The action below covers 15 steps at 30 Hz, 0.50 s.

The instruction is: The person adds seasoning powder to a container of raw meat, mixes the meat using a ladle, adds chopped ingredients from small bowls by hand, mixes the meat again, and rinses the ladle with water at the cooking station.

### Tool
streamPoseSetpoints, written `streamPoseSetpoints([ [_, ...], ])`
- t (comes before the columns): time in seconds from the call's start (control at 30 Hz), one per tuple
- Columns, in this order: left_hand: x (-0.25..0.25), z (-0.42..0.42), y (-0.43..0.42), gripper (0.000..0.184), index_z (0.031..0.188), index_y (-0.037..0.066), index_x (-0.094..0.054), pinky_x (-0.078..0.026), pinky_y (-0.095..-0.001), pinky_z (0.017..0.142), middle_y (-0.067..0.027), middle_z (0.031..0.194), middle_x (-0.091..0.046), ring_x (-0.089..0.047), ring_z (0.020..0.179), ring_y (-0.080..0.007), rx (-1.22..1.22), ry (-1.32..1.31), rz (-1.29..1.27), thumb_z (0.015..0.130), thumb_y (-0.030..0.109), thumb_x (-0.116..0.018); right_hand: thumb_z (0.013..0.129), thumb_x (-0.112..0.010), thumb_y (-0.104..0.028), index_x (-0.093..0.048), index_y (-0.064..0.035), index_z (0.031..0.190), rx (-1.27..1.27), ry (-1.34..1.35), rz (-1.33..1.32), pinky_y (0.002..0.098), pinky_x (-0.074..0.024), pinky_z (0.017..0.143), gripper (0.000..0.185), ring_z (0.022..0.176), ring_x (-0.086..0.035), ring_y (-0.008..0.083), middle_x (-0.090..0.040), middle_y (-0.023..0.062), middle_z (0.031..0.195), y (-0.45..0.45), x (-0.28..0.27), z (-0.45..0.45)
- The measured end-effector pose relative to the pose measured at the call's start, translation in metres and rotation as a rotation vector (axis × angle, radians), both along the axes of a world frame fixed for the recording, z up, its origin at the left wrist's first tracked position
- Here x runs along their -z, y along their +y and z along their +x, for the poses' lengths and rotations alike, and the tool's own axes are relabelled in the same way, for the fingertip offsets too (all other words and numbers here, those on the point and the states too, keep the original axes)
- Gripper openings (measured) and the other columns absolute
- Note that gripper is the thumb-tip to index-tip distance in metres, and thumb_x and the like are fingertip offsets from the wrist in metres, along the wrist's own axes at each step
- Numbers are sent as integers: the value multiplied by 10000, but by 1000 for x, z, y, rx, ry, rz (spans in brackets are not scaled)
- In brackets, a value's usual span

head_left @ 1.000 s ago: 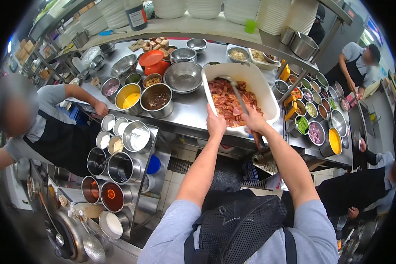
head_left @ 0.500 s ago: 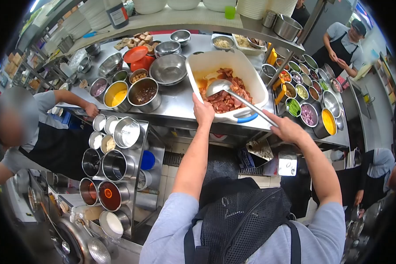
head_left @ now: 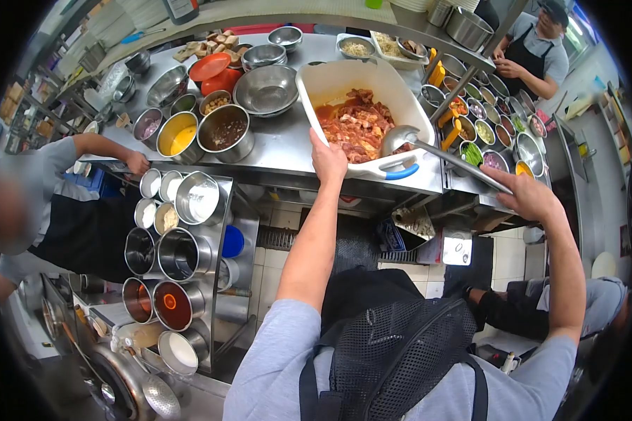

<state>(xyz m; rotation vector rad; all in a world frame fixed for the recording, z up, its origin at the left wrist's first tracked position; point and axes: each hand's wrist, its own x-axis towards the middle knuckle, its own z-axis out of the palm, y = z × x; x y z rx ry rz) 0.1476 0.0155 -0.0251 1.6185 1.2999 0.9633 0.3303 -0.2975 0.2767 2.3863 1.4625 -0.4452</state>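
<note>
A white tub (head_left: 323, 84) on the steel counter holds raw meat pieces (head_left: 354, 126) in reddish sauce. My left hand (head_left: 328, 163) grips the tub's near left rim. In my right hand (head_left: 528, 195) is the handle of a steel ladle (head_left: 400, 139), its bowl at the right side of the meat, inside the tub. A blue piece (head_left: 402, 172) shows at the tub's near edge, below the ladle.
Metal bowls (head_left: 265, 91) and pots of sauce (head_left: 225, 135) stand left of the tub. Several ingredient pots (head_left: 484, 132) are at the right. A person (head_left: 70, 203) stands at the left, another (head_left: 537, 56) at the back right. A trolley (head_left: 225, 189) holds more pots.
The ladle bowl has moved from the left and middle of the tub to its right side. My right hand has moved right, away from the tub. My left hand has stayed on the rim.
</note>
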Motion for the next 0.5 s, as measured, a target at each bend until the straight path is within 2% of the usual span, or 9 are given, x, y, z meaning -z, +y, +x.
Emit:
streamPoseSetpoints([
  [0.17, -3, -1, 3, 688, 1564, -39, -298, -534, -508, 952, -331, 1162, -698, -690, 1094, -471, 27, -34, -30, 937, 57, -564, 946, -641, -147, -323, -363, 1627, -169, -118, -22, 534, -581, 853, 782, 874, -724, 421, -732, 241, 969, 44, 60, 11],
  [0.27, -1, -1, 4, 745, 1592, -21, -263, -529, -526, 939, -336, 1184, -680, -676, 1089, -480, 41, -47, -48, 923, 46, -584, 957, -579, -113, -292, -328, 1639, 2, -83, -89, 561, -598, 827, 770, 907, -736, 430, -739, 231, 1013, 62, 96, 3],
  [0.4, 12, 1, 7, 752, 1594, -21, -257, -527, -527, 942, -340, 1193, -674, -672, 1095, -485, 30, -37, -3, 919, 43, -582, 967, -568, -111, -272, -323, 1643, 68, -113, 88, 578, -591, 835, 768, 904, -733, 455, -724, 281, 1034, 70, 158, 6],
  [0.43, 10, 0, 7, 730, 1585, -18, -269, -533, -517, 940, -338, 1173, -686, -681, 1090, -483, 31, -36, 12, 925, 42, -575, 965, -576, -104, -340, -277, 1626, 56, -91, 193, 575, -583, 818, 723, 840, -737, 447, -729, 288, 978, 72, 168, 10],
  [0.47, 9, 0, 7, 708, 1576, -16, -281, -539, -508, 938, -337, 1154, -698, -691, 1086, -480, 32, -36, 28, 931, 41, -567, 965, -576, -104, -340, -277, 1626, 54, -91, 206, 575, -583, 818, 723, 840, -737, 447, -729, 288, 978, 73, 175, 20],
  [0.5, 7, -1, 6, 716, 1578, -18, -273, -538, -511, 933, -340, 1148, -696, -689, 1081, -486, 36, -18, 15, 929, 48, -569, 964, -585, -102, -374, -238, 1616, 101, 130, 320, 540, -585, 750, 699, 748, -729, 408, -723, 266, 905, 77, 168, 20],
])
